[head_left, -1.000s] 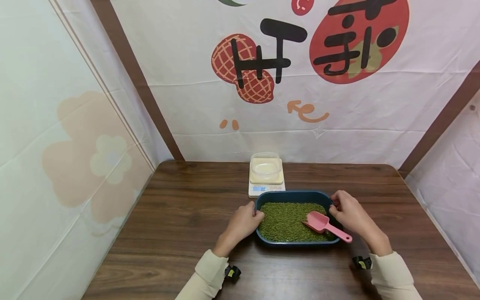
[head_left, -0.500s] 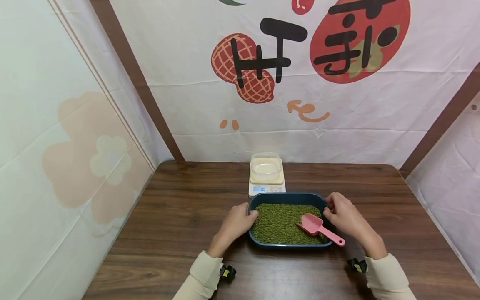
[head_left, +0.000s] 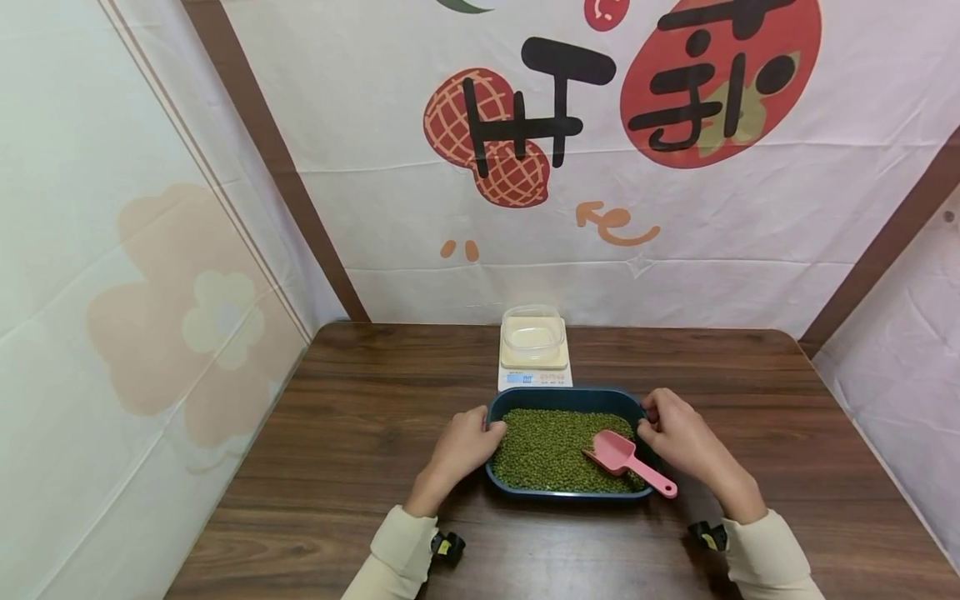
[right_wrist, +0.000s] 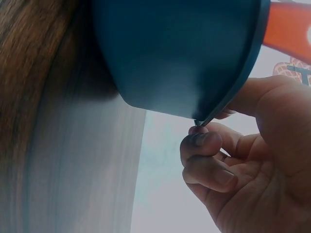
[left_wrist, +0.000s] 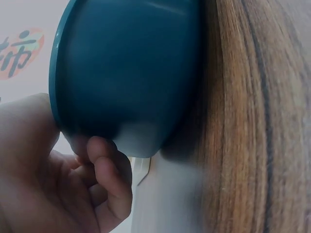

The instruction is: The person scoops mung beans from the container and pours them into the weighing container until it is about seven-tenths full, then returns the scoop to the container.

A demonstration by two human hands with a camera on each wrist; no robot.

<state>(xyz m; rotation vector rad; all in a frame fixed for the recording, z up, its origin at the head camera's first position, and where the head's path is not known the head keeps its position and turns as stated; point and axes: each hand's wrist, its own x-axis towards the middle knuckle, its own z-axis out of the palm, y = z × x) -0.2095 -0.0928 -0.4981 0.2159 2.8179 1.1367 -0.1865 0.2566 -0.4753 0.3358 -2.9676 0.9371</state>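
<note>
Both hands are at the short ends of the dark blue tray (head_left: 570, 495), which is on the tbl (head_left: 352, 467) in front of the person, or maybe slightly above it; I can't tell for sure. The L hand (head_left: 461, 446) has its thumb over the rim and its fingers curled outside, so it pinches the L end. The R hand (head_left: 681, 433) pinches the R end in a similar way. In the tray lie small green beans (head_left: 536, 450), and the pink scoop (head_left: 614, 452) rests on them, w/ its handle over the front R corner. Just behind is the scale (head_left: 551, 378) w/ a clear container (head_left: 532, 348) on top. In my judgement, the step in hand is positioning the tray. Next move prob. calls for a level tray, both hands releasing at approx. the same time, and no knock on the handle, bc the scoop could slide.
</note>
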